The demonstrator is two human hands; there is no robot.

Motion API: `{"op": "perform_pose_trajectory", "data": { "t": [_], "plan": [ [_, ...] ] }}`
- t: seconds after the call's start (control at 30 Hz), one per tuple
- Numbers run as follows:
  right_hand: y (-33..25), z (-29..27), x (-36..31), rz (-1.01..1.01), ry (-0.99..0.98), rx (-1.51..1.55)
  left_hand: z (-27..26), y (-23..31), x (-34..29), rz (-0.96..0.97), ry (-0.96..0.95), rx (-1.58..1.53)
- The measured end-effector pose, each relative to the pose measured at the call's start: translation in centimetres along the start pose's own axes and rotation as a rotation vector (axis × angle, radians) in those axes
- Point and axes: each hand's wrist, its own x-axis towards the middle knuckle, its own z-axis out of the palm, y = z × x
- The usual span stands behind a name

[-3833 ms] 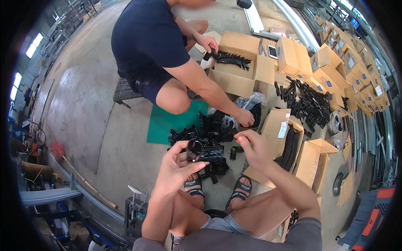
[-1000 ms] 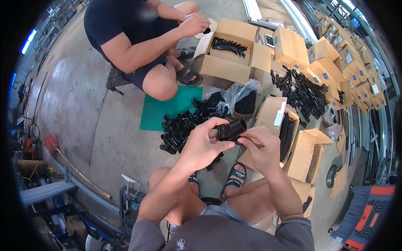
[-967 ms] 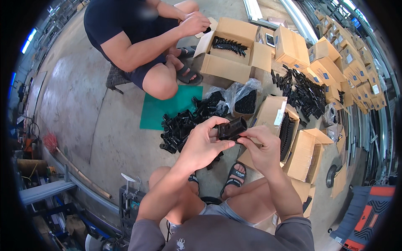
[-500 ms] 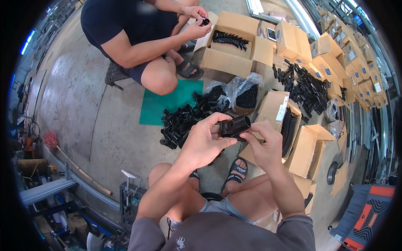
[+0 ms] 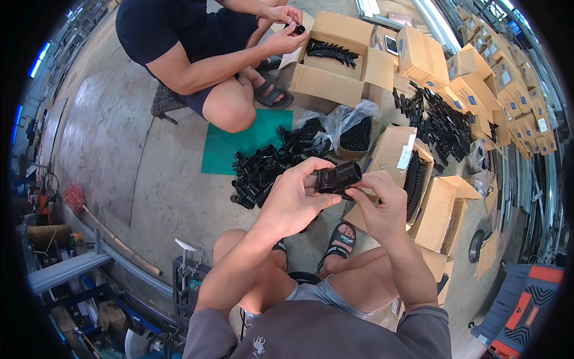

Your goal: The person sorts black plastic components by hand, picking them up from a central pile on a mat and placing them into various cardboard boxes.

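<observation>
Left hand [image 5: 293,203] wrapped around a black plastic tube-shaped part [image 5: 339,178], fingers curled shut on its near end; right hand [image 5: 376,206] pinches the underside of the same part with thumb and fingertips, closed on it. Part held in the air above the knees, over a pile of black plastic parts [image 5: 269,167] on the concrete floor [image 5: 149,179], partly lying on a green mat [image 5: 233,146]. Open cardboard box [image 5: 412,173] just right of the hands has black parts stacked on edge, looks partly filled. Clear bag of black parts [image 5: 353,131] beyond the pile. Judging by the big pile, plenty left to do; this piece not yet boxed. Another person's hands [image 5: 281,27] hold a small black piece near a second open box [image 5: 335,60]
</observation>
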Motion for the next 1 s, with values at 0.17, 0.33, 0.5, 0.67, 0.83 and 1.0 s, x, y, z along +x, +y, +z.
{"op": "perform_pose_trajectory", "data": {
  "t": [0.17,0.33,0.5,0.67,0.83,1.0],
  "plan": [
    [0.2,-0.01,-0.11,0.015,-0.014,0.015,0.0,0.23,-0.05,-0.008,-0.002,0.047],
    [0.07,0.06,-0.19,0.056,-0.012,0.019,0.07,0.05,-0.17,0.027,0.016,0.03],
    [0.0,0.13,-0.14,0.055,-0.01,0.022,0.14,0.16,-0.19,0.005,0.014,0.02],
    [0.02,0.27,-0.45,0.083,0.0,0.007,0.3,-0.05,-0.33,0.018,0.02,-0.018],
    [0.03,0.3,-0.24,0.079,-0.001,0.008,0.1,0.12,-0.16,0.005,0.0,0.027],
    [-0.55,0.26,-0.17,0.095,0.026,0.013,-0.02,0.33,-0.14,-0.033,-0.019,0.02]
  ]
}}
